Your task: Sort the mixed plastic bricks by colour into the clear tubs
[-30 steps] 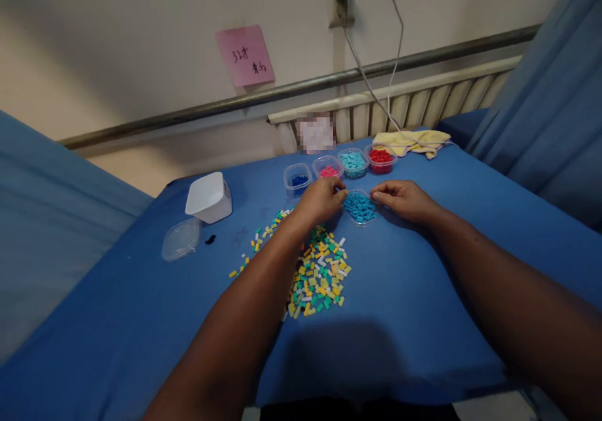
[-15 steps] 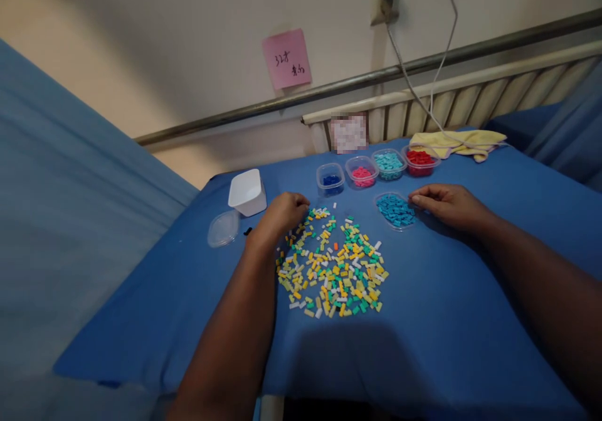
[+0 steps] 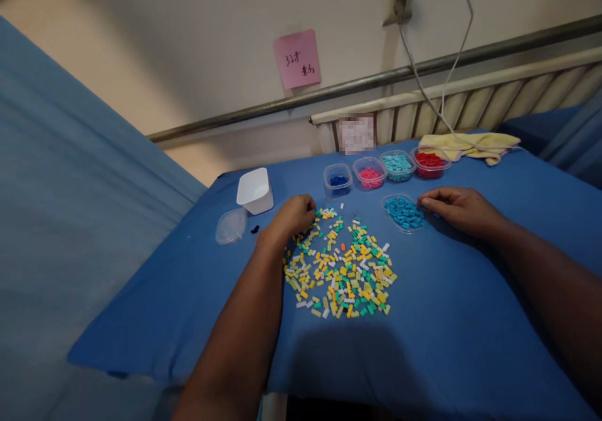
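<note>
Small yellow, green and white toy bricks [image 3: 348,277] lie loose in a wide pile on the blue cloth, with an orange one among them. At the pile's upper left edge, my left hand [image 3: 296,214] is closed with curled fingers over the bricks; its fingertips are partly hidden, so what they pinch does not show. My right hand [image 3: 454,206] is closed, thumb and fingertips together at the right rim of a shallow clear tray [image 3: 399,225]. Blue bricks [image 3: 404,211] fill that tray.
Behind stand clear tubs of dark blue [image 3: 338,181], pink [image 3: 370,177], light blue [image 3: 397,165] and red bricks [image 3: 430,164]. A yellow cloth [image 3: 470,145] lies at the back right. Leftward are a white tub [image 3: 255,195], a clear lid [image 3: 231,226] and a black piece [image 3: 254,229].
The whole scene has shifted slightly right in view as the camera turned. Both hands stay at nearly the same spots by the pile and the tray.
</note>
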A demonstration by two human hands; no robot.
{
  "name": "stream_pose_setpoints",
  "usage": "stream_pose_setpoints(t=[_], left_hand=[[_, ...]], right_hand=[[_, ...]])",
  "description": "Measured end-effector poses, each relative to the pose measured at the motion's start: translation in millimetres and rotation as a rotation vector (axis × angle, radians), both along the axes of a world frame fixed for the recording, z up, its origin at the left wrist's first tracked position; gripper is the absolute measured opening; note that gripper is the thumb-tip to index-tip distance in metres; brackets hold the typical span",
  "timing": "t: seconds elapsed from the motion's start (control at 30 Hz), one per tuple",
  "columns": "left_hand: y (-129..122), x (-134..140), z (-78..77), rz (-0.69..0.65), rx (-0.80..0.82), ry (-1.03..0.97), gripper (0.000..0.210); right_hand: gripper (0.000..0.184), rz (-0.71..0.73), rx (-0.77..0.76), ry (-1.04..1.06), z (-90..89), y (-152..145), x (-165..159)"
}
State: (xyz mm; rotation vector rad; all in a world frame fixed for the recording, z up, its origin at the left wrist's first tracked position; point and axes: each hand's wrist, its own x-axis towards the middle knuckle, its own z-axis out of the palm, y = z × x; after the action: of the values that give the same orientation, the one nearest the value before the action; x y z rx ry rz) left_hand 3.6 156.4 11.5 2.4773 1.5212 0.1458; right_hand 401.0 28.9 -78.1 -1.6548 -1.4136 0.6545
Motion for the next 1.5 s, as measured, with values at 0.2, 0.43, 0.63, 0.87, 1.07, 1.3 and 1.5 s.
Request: stream_pose_setpoints(t=[0.2, 0.43, 0.63, 0.87, 1.07, 1.3, 1.5], left_hand=[[-5.2, 18.0, -2.1, -0.074, 0.079, -0.042, 0.032], [-5.1, 3.6, 1.1, -0.082, 0.008, -0.132, 0.028], [-0.9, 10.1, -9.0, -0.093, 0.001, -0.226, 0.027], [1.8, 26.6, -15.7, -0.191, 0.007, -0.116, 0.029], [1.1, 25.7, -13.8, -0.136, -0.055, -0.212, 0.025], [10.9, 18.7, -19.5, -0.038, -0.100, -0.356, 0.023], [8.9, 18.1, -19.1, -0.102, -0.136, -0.308, 0.022]], right_hand=[[0.051, 0.001, 0.023, 0.025, 0.8, -0.3, -1.9], [0.049, 0.017, 0.011, 0.023, -1.0, -0.4, -0.9], [0.049, 0.000, 0.020, 0.022, 0.2, 0.8, -1.4], [0.051, 0.014, 0.016, 0.033, 0.5, 0.7, -2.3], [0.049, 0.020, 0.010, 0.067, 0.6, 0.3, -3.1], [0.045, 0.041, 0.006, 0.058, -0.7, 1.2, -1.3], [0.046, 0.019, 0.006, 0.034, -1.0, 1.6, -0.6]])
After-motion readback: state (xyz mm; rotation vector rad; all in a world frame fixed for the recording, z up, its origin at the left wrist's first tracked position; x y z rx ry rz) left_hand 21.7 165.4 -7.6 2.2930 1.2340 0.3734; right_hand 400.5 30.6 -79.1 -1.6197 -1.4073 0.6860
